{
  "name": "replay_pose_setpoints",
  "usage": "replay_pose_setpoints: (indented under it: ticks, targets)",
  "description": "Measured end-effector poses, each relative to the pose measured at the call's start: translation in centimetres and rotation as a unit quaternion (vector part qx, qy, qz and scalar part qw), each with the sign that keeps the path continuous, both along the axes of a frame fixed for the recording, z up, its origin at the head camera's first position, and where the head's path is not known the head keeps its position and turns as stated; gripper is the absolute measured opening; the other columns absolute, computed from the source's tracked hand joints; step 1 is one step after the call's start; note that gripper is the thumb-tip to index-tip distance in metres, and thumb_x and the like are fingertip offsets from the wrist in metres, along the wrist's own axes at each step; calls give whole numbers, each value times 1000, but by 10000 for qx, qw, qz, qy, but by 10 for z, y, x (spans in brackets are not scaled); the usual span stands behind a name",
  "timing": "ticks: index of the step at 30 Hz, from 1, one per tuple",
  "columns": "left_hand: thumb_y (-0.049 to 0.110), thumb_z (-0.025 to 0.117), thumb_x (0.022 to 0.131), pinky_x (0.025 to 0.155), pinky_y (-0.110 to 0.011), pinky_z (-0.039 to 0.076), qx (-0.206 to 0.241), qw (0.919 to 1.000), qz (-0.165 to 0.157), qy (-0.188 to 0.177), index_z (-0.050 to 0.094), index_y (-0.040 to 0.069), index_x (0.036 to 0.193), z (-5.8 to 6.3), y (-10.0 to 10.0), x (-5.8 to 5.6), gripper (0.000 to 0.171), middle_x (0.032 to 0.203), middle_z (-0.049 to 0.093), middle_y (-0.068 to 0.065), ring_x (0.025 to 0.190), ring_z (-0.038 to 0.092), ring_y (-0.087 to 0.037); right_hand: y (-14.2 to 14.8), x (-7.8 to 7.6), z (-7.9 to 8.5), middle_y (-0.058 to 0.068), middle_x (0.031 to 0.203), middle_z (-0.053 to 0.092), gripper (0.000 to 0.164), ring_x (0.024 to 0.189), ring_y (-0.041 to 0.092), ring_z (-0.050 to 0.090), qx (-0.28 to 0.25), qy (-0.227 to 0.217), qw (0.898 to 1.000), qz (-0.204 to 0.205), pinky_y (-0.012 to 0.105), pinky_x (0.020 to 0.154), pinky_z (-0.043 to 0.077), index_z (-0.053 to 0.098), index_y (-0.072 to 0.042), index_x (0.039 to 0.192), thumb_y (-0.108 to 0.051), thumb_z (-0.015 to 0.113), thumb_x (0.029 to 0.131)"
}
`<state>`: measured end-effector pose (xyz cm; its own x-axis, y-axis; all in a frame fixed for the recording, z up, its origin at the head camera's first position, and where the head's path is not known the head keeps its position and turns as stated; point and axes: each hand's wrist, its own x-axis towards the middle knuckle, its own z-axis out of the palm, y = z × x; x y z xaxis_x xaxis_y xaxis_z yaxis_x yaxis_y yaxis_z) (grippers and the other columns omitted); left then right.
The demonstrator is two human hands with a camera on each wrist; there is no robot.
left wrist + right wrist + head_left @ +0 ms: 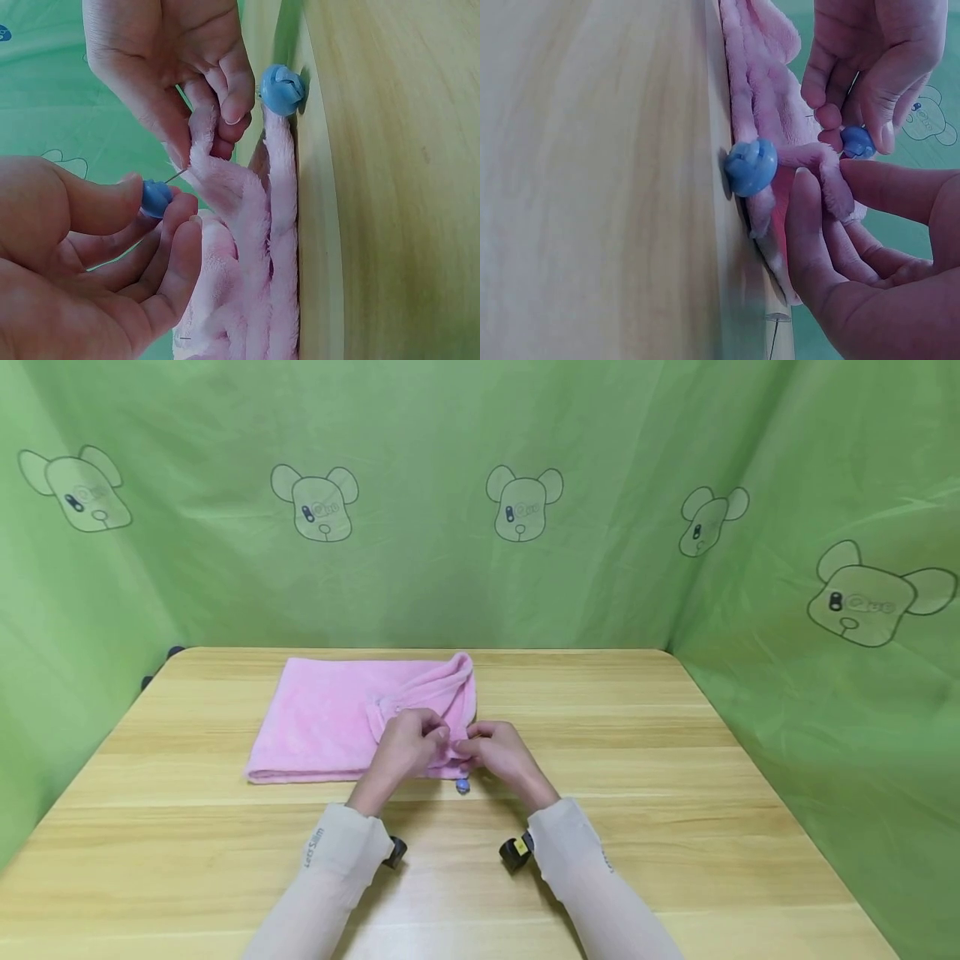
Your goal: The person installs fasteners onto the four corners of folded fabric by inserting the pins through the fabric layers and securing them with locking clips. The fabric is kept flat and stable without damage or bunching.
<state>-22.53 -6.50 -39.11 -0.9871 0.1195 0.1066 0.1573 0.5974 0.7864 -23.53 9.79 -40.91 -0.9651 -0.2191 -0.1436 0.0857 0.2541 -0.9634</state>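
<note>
My left hand (407, 745) pinches the blue rounded head of a pin (157, 198) between thumb and fingers. Its thin metal shaft points at the edge of a folded pink plush cloth (322, 714), right by the right fingertips. My right hand (504, 758) pinches a narrow fold of that cloth (836, 187) between thumb and fingers. A second blue knob (751, 167) sits at the cloth's near right corner, low by the tabletop, and also shows in the head view as a small blue knob (462, 786).
The cloth lies on a light wooden table (675, 827), its right side lifted and rumpled. Near the lower edge of the right wrist view is a thin dark needle (773, 341) below a pale disc. Green curtains (420, 585) surround the table's back and sides.
</note>
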Motion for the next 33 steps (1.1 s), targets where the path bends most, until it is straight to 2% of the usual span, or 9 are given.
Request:
replay_pose_setpoints:
  ticks: [16, 23, 33]
  targets:
    - [7, 63, 93, 68, -35, 51, 15, 10000, -6, -24, 70, 6, 86, 1, 0, 0, 9, 81, 68, -5, 73, 60, -18, 0, -1, -1, 16, 83, 68, 12, 76, 28, 66, -8, 48, 10000, 24, 40, 73, 57, 65, 7, 93, -3, 68, 87]
    - [8, 63, 93, 72, -37, 51, -14, 9999, 69, -100, 70, 7, 87, 1, 0, -1, 9, 84, 69, -6, 76, 60, -19, 1, -1, -1, 15, 85, 68, 12, 75, 24, 66, -29, 42, 10000, 27, 36, 72, 58, 65, 6, 94, -3, 67, 86]
    - [6, 63, 93, 69, -37, 52, -2, 10000, -7, -54, 70, 5, 87, 0, 0, -1, 9, 82, 69, -7, 74, 61, -18, 1, -1, -1, 14, 83, 67, 11, 75, 25, 66, -50, 74, 10000, 0, 34, 69, 58, 64, 7, 94, -2, 66, 87]
